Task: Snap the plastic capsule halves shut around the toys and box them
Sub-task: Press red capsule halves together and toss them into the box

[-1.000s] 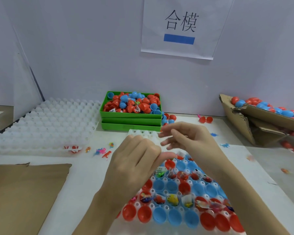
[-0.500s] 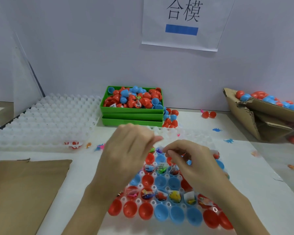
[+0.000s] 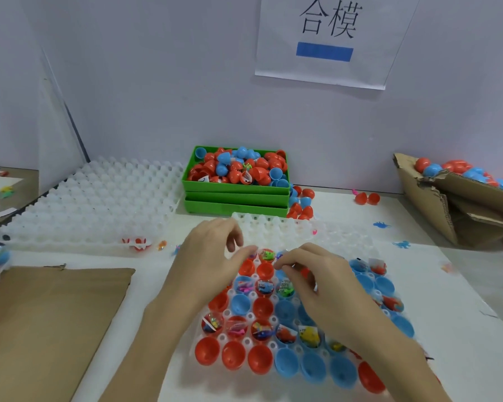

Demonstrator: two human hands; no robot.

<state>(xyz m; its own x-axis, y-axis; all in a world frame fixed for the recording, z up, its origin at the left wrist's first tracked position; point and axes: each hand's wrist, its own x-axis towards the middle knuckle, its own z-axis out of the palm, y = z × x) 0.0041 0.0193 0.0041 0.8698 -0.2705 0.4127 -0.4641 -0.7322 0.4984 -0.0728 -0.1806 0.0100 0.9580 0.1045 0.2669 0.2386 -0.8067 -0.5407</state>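
I find most capsule halves (image 3: 263,307) still open in the tray (image 3: 325,233), closed capsules already in the box (image 3: 436,216), with my left hand (image 3: 212,256) loosely curled and empty, my right hand's (image 3: 317,274) grip indeterminate.

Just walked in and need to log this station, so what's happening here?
A person is working bare-handed over a white cell tray filled with red and blue capsule halves, some holding small toys. The left hand hovers with loose fingers, and the right hand curls over the middle cells; its grip is hidden. More halves fill a green bin, and capsules sit in a cardboard box.
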